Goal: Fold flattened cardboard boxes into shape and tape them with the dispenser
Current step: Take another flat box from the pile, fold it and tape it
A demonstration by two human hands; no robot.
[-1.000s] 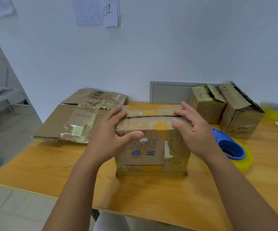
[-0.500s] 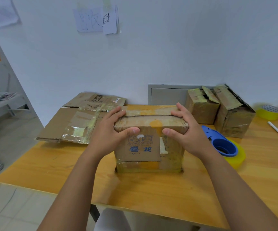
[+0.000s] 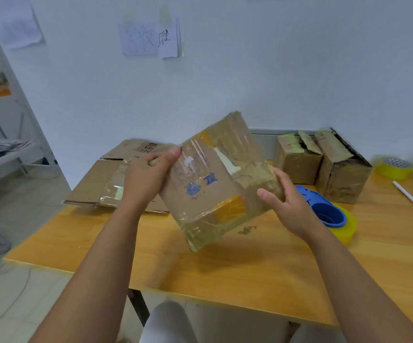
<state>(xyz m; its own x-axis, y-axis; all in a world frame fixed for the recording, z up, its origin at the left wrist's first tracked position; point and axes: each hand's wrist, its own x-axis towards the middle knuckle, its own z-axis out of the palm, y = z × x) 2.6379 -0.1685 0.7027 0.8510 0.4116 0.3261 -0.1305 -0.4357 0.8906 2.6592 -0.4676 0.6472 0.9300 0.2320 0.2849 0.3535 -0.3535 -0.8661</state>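
Folded cardboard box (image 3: pixel 215 179) held clear of the wooden table (image 3: pixel 225 268) and tilted, its printed face with blue characters turned toward the camera and its lower corner hanging above the tabletop. The left hand (image 3: pixel 146 179) grips the box's upper-left edge, thumb laid along the printed face and fingers curled behind; the right hand (image 3: pixel 287 204) cups the lower-right side, thumb forward on the near face and the other fingers wrapped round the far side, largely hidden. Old clear and yellow tape covers much of the surface, and whether the flap seam is closed cannot be told from this angle. The step in hand appears to be reorienting the formed box — turning it so that an untaped seam faces up — rather than taping itself. The blue tape dispenser (image 3: pixel 324 209) with its yellow roll lies on the table just right of the right hand, untouched. Flattened cardboard (image 3: pixel 106 184) waits at the table's left, behind the left hand; two formed boxes (image 3: pixel 324 164) stand at the back right, with a spare yellow tape roll (image 3: pixel 393 168) and a white pen (image 3: pixel 410 200) beyond. The next move likely calls for setting the box down squarely, one hand pinning the flaps shut while the other — probably the right — takes up the dispenser.
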